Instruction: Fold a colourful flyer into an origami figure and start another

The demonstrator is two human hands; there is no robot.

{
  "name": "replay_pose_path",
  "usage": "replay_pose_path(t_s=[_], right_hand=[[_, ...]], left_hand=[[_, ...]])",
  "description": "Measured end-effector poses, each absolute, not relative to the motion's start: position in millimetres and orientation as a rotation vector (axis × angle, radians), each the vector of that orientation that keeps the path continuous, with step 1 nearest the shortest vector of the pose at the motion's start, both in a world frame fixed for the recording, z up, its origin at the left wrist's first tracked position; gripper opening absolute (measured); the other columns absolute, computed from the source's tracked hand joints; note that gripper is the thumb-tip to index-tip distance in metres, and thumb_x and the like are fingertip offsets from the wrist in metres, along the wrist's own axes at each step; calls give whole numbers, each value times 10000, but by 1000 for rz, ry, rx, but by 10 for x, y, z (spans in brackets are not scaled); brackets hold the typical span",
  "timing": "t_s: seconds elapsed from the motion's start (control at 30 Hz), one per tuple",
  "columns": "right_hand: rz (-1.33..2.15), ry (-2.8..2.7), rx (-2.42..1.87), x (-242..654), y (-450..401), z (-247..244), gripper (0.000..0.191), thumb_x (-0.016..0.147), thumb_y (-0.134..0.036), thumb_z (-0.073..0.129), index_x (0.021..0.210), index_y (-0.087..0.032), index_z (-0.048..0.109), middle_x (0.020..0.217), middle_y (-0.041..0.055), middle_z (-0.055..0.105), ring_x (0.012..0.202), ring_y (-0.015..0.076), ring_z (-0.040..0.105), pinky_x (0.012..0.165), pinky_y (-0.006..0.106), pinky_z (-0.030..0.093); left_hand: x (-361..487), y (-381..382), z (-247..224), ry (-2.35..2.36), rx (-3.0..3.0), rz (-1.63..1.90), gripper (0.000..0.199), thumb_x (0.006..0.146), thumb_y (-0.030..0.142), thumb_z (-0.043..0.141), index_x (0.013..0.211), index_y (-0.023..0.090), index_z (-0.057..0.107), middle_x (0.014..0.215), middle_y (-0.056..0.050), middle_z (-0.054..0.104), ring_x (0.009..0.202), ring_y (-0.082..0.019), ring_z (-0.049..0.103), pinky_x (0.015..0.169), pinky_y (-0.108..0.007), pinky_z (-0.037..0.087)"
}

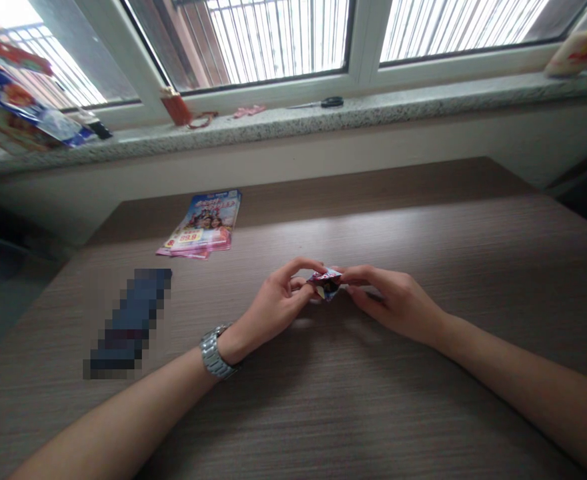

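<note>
Just above the table, a small folded piece of colourfully printed paper (328,284) sits between my two hands, creased to a point. My left hand (279,293) is closed on its left side, thumb below and index finger above. From the right, my right hand (396,299) has its index fingertip and thumb at the paper's other edge in a loose pinch. Some of the paper is hidden behind my fingers. A metal watch (217,352) circles my left wrist.
On the brown table (293,413) lie a stack of printed flyers (206,223) at the back left and a blurred-out dark flat object (131,320). The windowsill (403,110) holds scissors (323,103), an orange-red case (176,108), a pink item (247,111) and a food packet (18,107).
</note>
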State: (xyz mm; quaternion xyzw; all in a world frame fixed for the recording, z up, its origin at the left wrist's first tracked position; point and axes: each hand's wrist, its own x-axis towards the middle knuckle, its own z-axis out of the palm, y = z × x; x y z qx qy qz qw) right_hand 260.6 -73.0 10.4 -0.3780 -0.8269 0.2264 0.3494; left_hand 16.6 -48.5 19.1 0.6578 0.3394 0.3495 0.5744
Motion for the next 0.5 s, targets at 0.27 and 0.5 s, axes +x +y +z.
replay_pose_path(t_s=[0.27, 0.5], right_hand=[[1316, -1503, -1078, 2510, -743, 109, 308, 964, -460, 629, 1186, -256, 565, 1097, 67, 783, 985, 228, 761, 831, 376, 649], [1618, -1310, -1124, 2464, -734, 117, 380, 864, -485, 740, 1117, -216, 652, 999, 69, 795, 876, 218, 768, 759, 352, 659]], left_hand=[[182, -518, 183, 801, 1662, 894, 192, 948, 128, 596, 1117, 166, 680, 1345, -126, 598, 1101, -181, 690, 901, -273, 596], [188, -584, 228, 758, 1834, 860, 291, 894, 34, 560, 1109, 184, 687, 1372, -99, 543, 1191, -199, 636, 926, -288, 614]])
